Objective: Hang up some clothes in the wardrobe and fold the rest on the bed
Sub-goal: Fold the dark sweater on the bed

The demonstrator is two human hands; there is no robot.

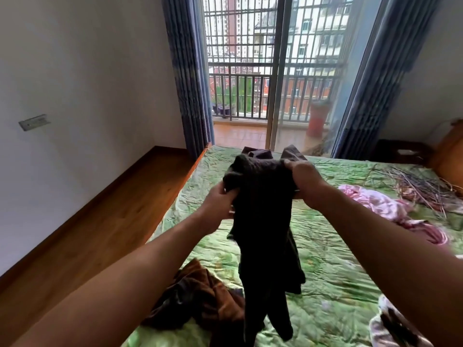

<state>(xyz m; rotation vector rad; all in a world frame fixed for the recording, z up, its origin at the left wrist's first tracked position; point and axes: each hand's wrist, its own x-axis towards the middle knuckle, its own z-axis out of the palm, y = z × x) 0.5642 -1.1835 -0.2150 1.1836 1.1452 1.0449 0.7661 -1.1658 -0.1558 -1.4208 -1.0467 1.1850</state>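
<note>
A dark garment hangs in the air above the bed, which has a green quilted cover. My left hand grips its upper left edge and my right hand grips its upper right edge, both held out in front of me. The cloth droops down in folds toward the quilt. A brown garment lies crumpled on the bed near me at the left. A pink garment lies bunched at the right. A white and dark patterned garment lies at the lower right corner.
A wooden floor runs along the left of the bed beside a white wall. Beyond the bed are a sliding glass door, a barred balcony and blue curtains. A wooden headboard stands at the far right.
</note>
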